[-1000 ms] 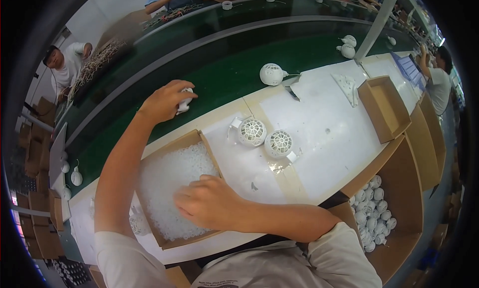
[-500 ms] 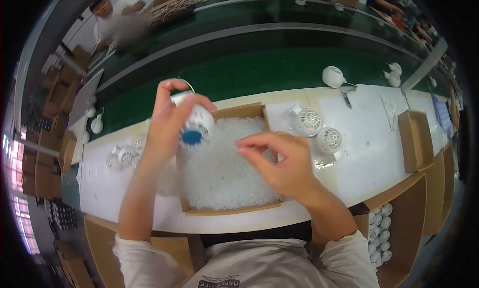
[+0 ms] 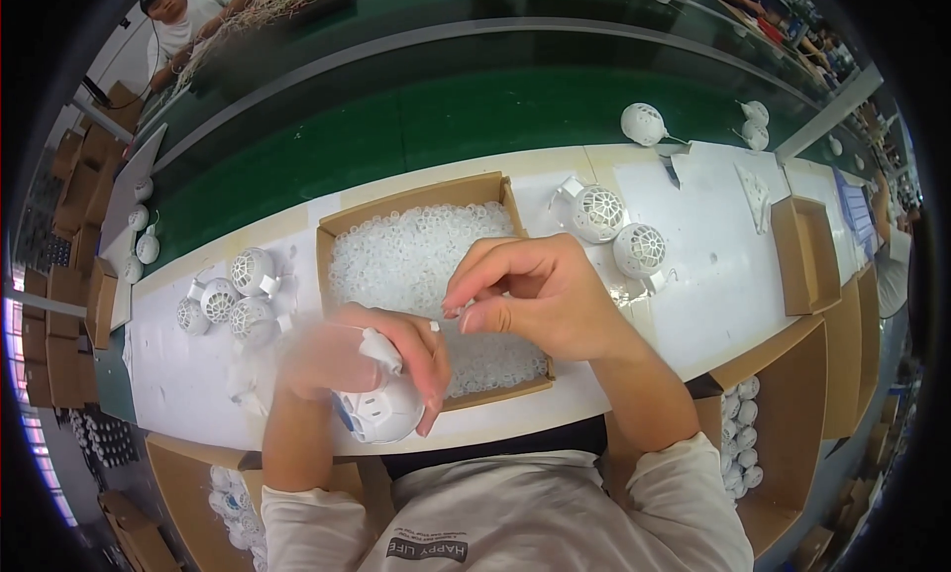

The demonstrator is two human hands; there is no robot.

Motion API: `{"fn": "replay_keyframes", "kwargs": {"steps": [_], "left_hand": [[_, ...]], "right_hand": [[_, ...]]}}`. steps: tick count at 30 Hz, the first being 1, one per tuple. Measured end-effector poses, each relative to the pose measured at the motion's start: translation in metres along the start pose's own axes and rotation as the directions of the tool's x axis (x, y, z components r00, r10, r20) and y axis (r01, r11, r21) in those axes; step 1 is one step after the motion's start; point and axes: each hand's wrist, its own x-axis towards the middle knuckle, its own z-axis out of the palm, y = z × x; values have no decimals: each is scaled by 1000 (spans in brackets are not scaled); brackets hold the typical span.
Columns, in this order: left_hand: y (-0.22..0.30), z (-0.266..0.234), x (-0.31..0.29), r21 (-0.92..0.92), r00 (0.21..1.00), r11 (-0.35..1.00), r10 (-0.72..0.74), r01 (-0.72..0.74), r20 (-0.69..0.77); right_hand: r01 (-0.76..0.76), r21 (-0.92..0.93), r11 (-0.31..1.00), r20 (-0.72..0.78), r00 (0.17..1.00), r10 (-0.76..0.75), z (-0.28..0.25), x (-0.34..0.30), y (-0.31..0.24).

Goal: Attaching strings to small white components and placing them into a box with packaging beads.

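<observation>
My left hand (image 3: 342, 359), partly blurred, is wrapped round a white, ball-shaped plastic housing (image 3: 388, 414) over the near edge of the parts box. A bit of blue shows low on the housing's left side. From it a thin wire runs past my fingers to a small white tip (image 3: 434, 326). Just to the right, my right hand (image 3: 545, 295) is above the box with thumb and forefinger closed in a pinch; anything between them is too small to make out. Below both hands, a shallow cardboard box (image 3: 510, 204) holds a heap of small clear rings (image 3: 416, 250).
White latticed balls stand on the table at left (image 3: 250, 270) and right (image 3: 599, 213). Beyond is a green conveyor belt (image 3: 446, 106) with another white ball (image 3: 644, 124). Cardboard boxes (image 3: 807, 374) of balls sit low on both sides. A person (image 3: 178, 27) is across the belt.
My left hand has come down and nearer with the housing, turning it so less blue shows. My right hand has shifted slightly, still pinched. The whole view has tilted a little.
</observation>
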Motion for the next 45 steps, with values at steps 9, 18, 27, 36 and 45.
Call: {"fn": "replay_keyframes", "kwargs": {"steps": [9,18,27,36,45], "left_hand": [[-4,-11,-7,-113,980,981,-139,156,139],[-6,-4,-9,10,990,998,-59,61,-130],[-27,5,-2,475,858,874,320,-103,-402],[-39,0,2,871,807,462,572,-168,-147],[-14,12,0,880,914,473,333,52,-233]], "right_hand": [[-44,87,995,80,996,37,10,0,8],[-36,-170,985,33,999,42,4,-3,2],[-108,-227,968,-110,990,85,9,0,3],[46,-188,981,-111,992,-67,16,-2,16],[365,-607,706,-10,884,-467,18,0,18]]}}
